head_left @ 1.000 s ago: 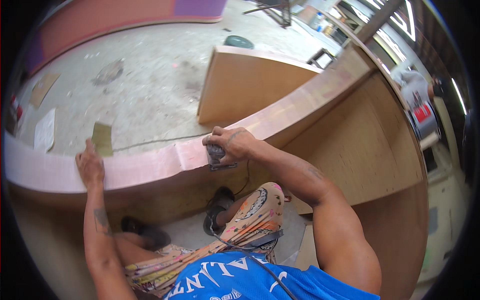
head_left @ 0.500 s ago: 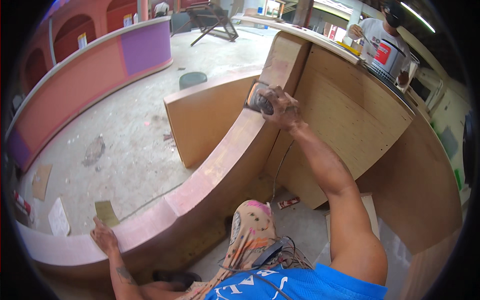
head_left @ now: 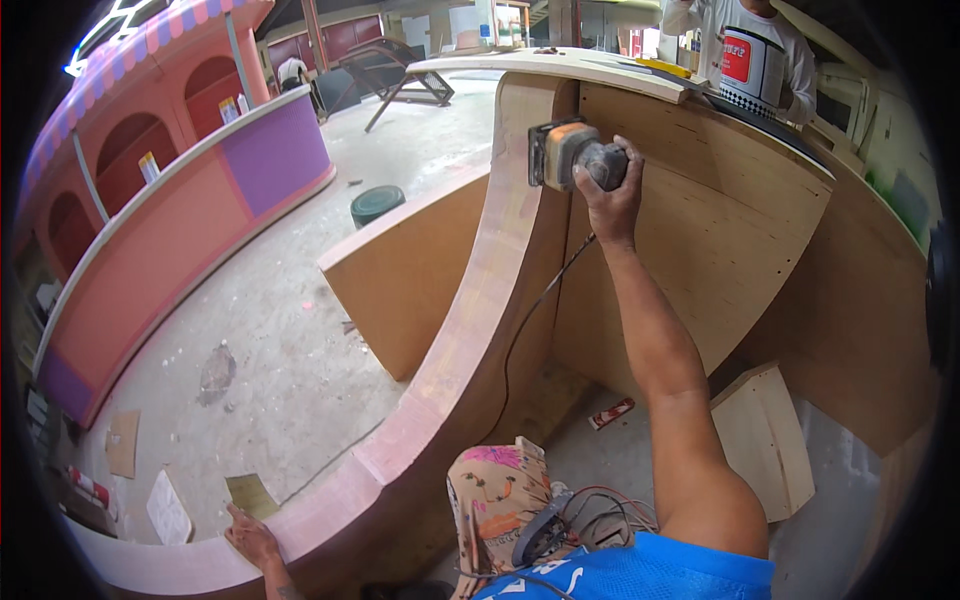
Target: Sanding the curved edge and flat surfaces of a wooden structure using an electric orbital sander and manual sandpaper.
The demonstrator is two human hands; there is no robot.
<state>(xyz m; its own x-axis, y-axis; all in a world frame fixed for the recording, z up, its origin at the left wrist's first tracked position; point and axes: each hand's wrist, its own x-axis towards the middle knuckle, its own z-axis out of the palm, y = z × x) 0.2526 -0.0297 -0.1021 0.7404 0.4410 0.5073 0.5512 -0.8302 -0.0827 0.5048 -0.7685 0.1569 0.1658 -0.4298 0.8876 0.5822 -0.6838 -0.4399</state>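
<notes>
My right hand (head_left: 606, 190) is stretched far out and grips a small electric sander (head_left: 565, 152), pressed against the inner side of a curved pinkish wooden counter top (head_left: 480, 310). The sander's dark cord (head_left: 530, 320) hangs down from it toward my lap. My left hand (head_left: 252, 537) rests flat on the counter's outer edge at the lower left, fingers spread, holding nothing. Plywood panels (head_left: 720, 230) form the inside wall of the curved counter behind the sander.
A plywood partition (head_left: 410, 270) stands outside the curve, a dark round lid (head_left: 377, 203) beyond it on the dusty concrete floor. A pink and purple counter (head_left: 200, 220) runs along the left. Another person (head_left: 745, 60) stands at the far end. A loose board (head_left: 765, 440) leans at right.
My right hand has run the sander along the curved top, from near my body out to the far end. The view has swung up and right; my left hand stays on the edge.
</notes>
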